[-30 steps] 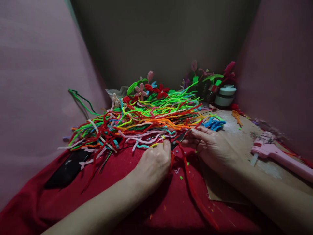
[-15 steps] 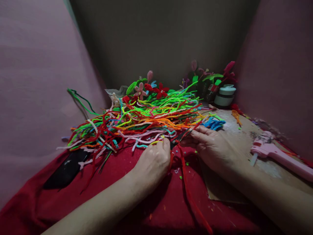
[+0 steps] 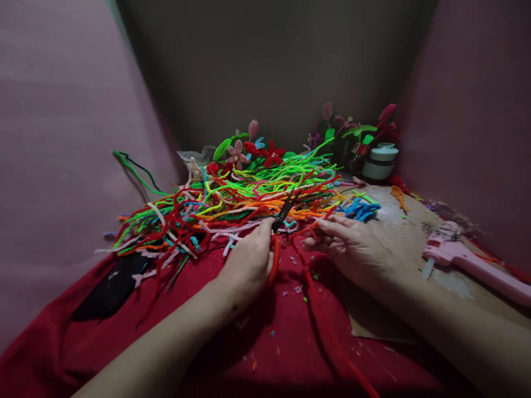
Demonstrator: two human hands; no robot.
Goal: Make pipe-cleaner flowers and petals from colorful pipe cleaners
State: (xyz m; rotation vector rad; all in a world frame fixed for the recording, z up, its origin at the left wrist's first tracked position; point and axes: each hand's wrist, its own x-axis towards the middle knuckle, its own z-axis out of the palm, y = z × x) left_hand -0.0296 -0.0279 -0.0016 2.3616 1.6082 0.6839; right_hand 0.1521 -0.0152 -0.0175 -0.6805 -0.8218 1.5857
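Closed around the red handles of a pair of scissors (image 3: 284,210) is my left hand (image 3: 252,257), and the dark blades point up and away over the pile. My right hand (image 3: 352,243) pinches a red pipe cleaner (image 3: 312,287) between thumb and fingers. From that hand the strip bends and runs down to the bottom edge, over the red cloth (image 3: 232,342). The blades stand apart from the pinched strip. Just beyond both hands lies a heap of many-coloured pipe cleaners (image 3: 249,193).
Pipe-cleaner flowers (image 3: 272,155) stand behind the heap. At the right lie a pink glue gun (image 3: 477,262), a board (image 3: 415,249) and blue pieces (image 3: 360,210), with a lidded jar (image 3: 380,161) further back. A black flat object (image 3: 110,290) lies at the left.
My left hand has moved slightly left with the scissors, whose blades have swung upward away from the red strip. My right hand has barely moved and still pinches the strip.
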